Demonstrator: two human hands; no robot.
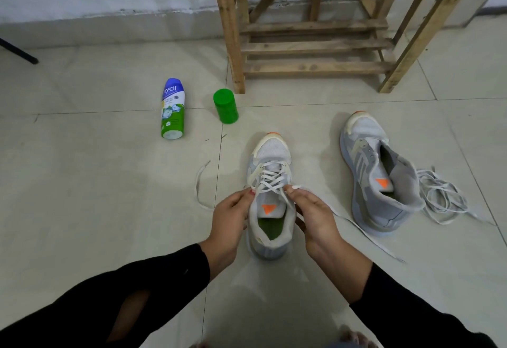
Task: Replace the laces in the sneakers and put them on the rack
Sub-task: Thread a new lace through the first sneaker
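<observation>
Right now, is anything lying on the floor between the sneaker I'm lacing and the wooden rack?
Nothing visible does: bare tile runs from the held sneaker to the rack. The green cap stands left of that line, by the rack's left leg, and the unlaced sneaker lies to the right.

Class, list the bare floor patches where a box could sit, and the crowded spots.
Bare floor spreads below the spray can, left of the trailing lace end. A strip runs between the rack and the unlaced sneaker. Crowded: left hand and right hand on the laced sneaker; loose lace piled right of the unlaced one.
</observation>
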